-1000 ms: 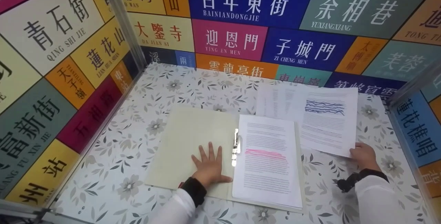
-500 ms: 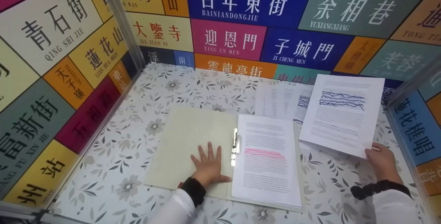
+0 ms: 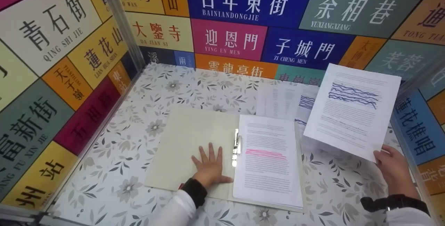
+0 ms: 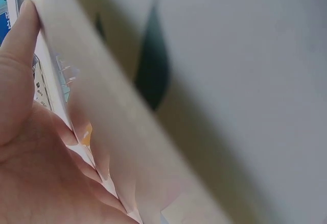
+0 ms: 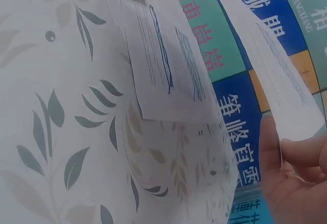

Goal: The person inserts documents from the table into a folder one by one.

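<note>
My left hand point(image 3: 209, 170) lies with spread fingers on the left cover of an opened cream file folder point(image 3: 187, 139). Beside its thumb, a metal clip point(image 3: 236, 147) runs along the fold. On the folder's right side sits a stack of printed pages point(image 3: 267, 170) with a pink highlighted band. My right hand point(image 3: 394, 167) pinches the lower right corner of a printed sheet point(image 3: 351, 114) with blue scribbled lines, raised above the table and tilted. In the right wrist view that sheet point(image 5: 278, 76) appears nearly edge-on between thumb and fingers.
Behind the folder, other printed papers point(image 3: 276, 101) lie on the flower-patterned tabletop point(image 3: 128, 156), one with blue scribbles and partly covered by the raised sheet. Panels with coloured street-name signs point(image 3: 236, 7) stand close at the back, left and right of the table.
My right hand has lifted the blue-scribbled sheet off the papers at the back and carried it right and upward, uncovering another scribbled page. My left hand has stayed on the folder.
</note>
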`<state>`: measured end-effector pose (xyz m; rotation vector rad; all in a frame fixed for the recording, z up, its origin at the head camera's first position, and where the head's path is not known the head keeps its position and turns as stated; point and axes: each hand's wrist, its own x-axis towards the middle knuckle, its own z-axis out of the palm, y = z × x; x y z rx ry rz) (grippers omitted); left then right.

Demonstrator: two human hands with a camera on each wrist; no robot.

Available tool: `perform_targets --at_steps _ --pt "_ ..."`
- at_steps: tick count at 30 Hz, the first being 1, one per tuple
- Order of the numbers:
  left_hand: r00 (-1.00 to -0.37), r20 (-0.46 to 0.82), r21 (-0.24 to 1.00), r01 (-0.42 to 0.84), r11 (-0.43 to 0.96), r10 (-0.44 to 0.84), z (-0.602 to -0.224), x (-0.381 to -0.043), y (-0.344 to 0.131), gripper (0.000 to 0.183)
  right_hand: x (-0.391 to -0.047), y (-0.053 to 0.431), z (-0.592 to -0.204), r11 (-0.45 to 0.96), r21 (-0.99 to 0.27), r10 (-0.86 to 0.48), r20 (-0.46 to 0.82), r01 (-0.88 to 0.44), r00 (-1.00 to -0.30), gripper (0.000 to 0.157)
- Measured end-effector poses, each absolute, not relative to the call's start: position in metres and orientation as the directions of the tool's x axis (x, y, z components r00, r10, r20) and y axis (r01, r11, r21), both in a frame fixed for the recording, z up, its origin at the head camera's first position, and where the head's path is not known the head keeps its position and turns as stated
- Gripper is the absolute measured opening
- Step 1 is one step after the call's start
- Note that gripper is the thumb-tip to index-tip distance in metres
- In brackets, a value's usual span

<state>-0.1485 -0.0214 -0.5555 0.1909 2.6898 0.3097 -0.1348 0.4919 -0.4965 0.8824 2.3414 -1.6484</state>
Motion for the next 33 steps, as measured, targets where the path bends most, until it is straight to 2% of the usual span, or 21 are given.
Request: perform_targets --at_steps 6,11,15,20,33 --pt "-0.898 -0.401 0.234 0.088 0.968 0.179 -0.557 -0.150 -0.020 0.121 -0.118 0.466 -0.494 0.214 -0.880 0.297 -0.355 0.424 -0.887 0.072" --pt "-0.902 -0.390 0.233 0.097 0.968 0.185 -0.557 -0.149 -0.020 0.121 -0.108 0.442 -0.498 0.162 -0.920 0.238 -0.315 0.358 -0.919 0.065" --pt "-0.904 -0.384 0.230 0.102 0.968 0.186 -0.557 -0.148 -0.021 0.121 -0.102 0.424 -0.500 0.181 -0.905 0.218 -0.344 0.384 -0.913 0.061" --pt "-0.902 -0.390 0.229 0.098 0.968 0.184 -0.556 -0.148 -0.021 0.122 -0.098 0.401 -0.502 0.229 -0.859 0.199 -0.419 0.458 -0.886 0.068" --pt "-0.904 -0.385 0.216 0.104 0.971 0.183 -0.560 -0.150 -0.021 0.121 -0.086 0.349 -0.532 0.357 -0.790 0.160 -0.474 0.498 -0.866 0.055"
